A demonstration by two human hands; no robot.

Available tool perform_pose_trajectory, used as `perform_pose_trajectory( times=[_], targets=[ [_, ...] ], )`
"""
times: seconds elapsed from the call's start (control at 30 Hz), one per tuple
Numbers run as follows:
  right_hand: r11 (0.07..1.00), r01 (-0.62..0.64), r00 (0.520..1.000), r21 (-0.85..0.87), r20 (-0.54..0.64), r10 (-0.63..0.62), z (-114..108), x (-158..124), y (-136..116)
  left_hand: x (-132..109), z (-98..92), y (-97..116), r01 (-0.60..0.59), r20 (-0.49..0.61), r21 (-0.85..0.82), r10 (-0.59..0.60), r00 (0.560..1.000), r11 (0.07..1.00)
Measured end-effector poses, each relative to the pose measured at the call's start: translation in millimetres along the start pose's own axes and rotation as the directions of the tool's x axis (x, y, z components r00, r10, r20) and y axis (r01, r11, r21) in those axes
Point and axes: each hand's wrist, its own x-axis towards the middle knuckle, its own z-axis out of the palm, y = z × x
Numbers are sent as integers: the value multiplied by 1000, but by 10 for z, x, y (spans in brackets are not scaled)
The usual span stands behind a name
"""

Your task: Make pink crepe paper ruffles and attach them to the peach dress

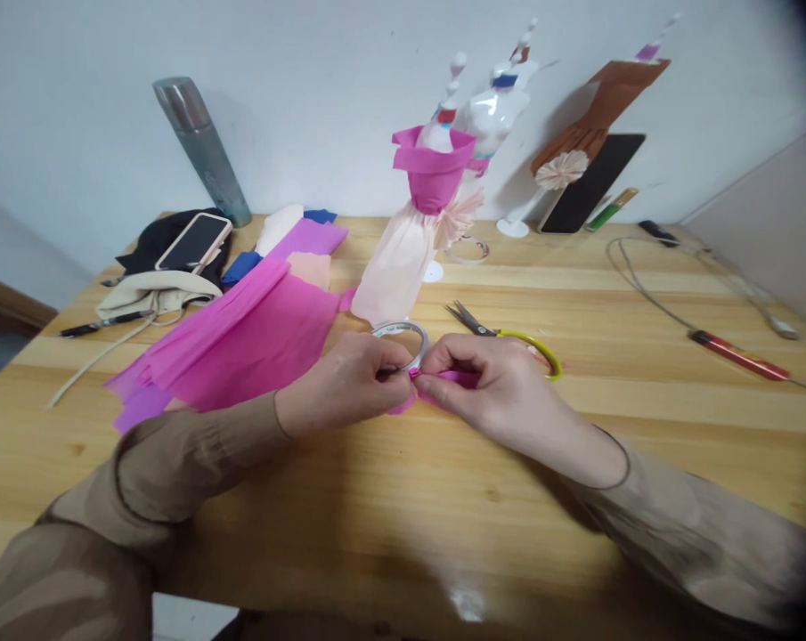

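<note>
Brown sleeves [195, 463] nearest camera. Left hand [353, 378] and right hand [502, 383]: both grips closed, fingertips pinching pink paper strip [457, 379] over desk [389, 499]; tape roll [397, 328] against left hand. Likely step: gathering the strip; next move calls for firm pinch.

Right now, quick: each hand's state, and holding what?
Left hand: closed; whether on the tape roll, the small pink paper or both, cannot be told.
Right hand: closed, pinching the small pink paper.
</note>
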Motion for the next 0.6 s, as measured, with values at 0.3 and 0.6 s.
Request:
perform_pose_trajectory(
  times=[0.3, 0.6],
  targets=[
    [992, 61, 998, -106, 0, -61, -20, -6, -16, 25, -32, -9, 42, 49, -83, -38, 998, 996],
    [995, 38, 999, -93, -12, -40, -16, -1, -30, 34, -30, -45, -66, 22, -48, 67, 997, 997]
  ],
)
